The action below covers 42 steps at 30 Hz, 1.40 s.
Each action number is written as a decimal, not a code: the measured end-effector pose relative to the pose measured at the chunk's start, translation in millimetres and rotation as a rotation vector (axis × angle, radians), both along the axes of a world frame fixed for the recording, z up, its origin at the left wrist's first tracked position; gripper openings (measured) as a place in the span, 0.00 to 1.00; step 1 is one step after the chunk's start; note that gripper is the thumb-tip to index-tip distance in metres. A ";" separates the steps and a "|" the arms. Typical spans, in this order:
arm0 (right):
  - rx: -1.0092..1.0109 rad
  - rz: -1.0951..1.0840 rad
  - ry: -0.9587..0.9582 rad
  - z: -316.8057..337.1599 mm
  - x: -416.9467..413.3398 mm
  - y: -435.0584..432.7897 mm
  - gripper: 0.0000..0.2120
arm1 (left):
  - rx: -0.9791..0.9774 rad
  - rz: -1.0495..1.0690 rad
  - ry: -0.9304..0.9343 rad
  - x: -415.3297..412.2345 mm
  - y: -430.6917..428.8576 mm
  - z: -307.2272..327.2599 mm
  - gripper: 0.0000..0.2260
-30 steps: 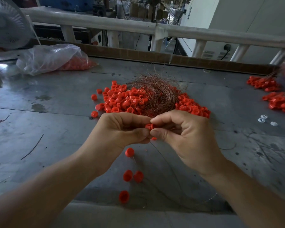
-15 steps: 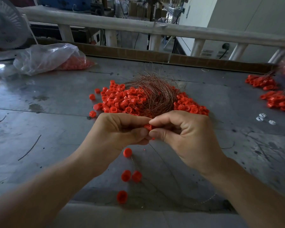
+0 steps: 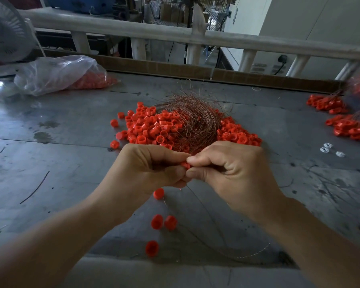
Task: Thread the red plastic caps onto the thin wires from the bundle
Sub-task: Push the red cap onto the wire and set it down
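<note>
Grey table [image 3: 50, 125], left hand [image 3: 146, 167] and right hand [image 3: 233, 169] grips pinching red cap [image 3: 184, 164], mostly hidden

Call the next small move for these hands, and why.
Probably push the red cap further along the thin wire: left hand and right hand both pinch it, and four caps already sit lower, nearer the person.
</note>
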State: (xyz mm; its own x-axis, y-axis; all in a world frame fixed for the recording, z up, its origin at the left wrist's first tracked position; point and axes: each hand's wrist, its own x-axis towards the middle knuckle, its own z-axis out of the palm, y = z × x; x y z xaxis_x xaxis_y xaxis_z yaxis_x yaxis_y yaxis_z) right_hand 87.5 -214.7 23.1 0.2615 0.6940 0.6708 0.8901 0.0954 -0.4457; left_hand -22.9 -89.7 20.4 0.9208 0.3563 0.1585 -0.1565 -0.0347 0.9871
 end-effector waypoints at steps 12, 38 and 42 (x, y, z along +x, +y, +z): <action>-0.046 0.094 -0.083 -0.2 3.5 -1.8 0.07 | -0.058 -0.057 0.044 -0.5 1.6 1.3 0.11; -0.220 0.250 0.165 11.3 7.1 -3.5 0.13 | -0.257 -0.222 0.072 -4.7 5.0 3.0 0.12; -0.268 0.197 0.081 11.8 3.9 -2.7 0.20 | -0.294 -0.275 0.042 -4.7 4.0 3.5 0.22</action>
